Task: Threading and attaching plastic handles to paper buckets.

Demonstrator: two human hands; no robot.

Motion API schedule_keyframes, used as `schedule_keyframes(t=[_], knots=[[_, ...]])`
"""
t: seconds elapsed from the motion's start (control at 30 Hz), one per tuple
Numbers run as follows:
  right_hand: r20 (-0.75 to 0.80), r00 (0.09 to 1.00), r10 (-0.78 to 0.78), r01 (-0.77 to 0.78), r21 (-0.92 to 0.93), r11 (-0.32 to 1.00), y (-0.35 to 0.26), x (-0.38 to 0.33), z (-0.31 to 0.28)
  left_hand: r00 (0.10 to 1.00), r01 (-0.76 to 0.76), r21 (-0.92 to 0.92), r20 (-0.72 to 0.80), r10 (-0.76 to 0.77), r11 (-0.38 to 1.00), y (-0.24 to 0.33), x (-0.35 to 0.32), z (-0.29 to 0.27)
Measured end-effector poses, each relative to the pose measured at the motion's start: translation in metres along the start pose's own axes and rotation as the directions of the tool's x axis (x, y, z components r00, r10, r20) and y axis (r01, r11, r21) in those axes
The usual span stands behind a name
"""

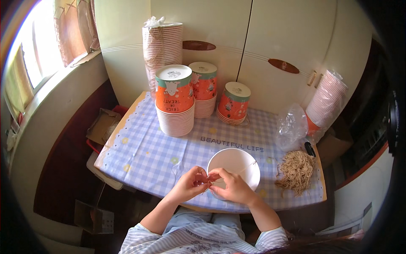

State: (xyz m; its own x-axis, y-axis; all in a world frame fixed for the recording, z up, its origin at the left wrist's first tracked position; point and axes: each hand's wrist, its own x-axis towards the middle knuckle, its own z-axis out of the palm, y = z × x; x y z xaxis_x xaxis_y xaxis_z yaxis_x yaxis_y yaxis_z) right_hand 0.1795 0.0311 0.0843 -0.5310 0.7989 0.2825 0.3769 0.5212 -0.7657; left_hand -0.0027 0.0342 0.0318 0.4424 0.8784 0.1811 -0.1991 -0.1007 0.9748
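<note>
In the head view, my left hand (188,183) and right hand (228,185) are pinching the thin cord (248,166) at the near left rim of the white bucket (231,158), which is sitting mouth-up before me, presumably for easy access. The cord bundle (296,171) is lying right, probably for reach, while stacked buckets (176,122) are standing far left, leaving elbow room.

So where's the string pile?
In the head view, the string pile lies at the right of the table, beside the open bucket and near the clear bag.
</note>
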Motion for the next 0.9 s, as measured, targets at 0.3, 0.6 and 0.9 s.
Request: schedule_keyframes(t=[0.3,0.6,0.9], knots=[[-0.132,0.979,-0.155,0.114,-0.275,0.955,-0.003,0.001,0.008,0.995,-0.033,-0.096,-0.096,0.024,0.995,0.002,-0.003,0.004],[-0.218,0.976,0.008,-0.008,0.002,1.0,0.003,0.003,0.008,0.842,-0.081,0.604,-0.384,0.379,0.793,0.001,-0.021,0.014],[-0.19,0.98,0.054,-0.04,0.081,0.996,0.002,0.002,0.01,0.791,-0.145,0.824,-0.236,0.565,0.548,-0.006,-0.015,0.028]])
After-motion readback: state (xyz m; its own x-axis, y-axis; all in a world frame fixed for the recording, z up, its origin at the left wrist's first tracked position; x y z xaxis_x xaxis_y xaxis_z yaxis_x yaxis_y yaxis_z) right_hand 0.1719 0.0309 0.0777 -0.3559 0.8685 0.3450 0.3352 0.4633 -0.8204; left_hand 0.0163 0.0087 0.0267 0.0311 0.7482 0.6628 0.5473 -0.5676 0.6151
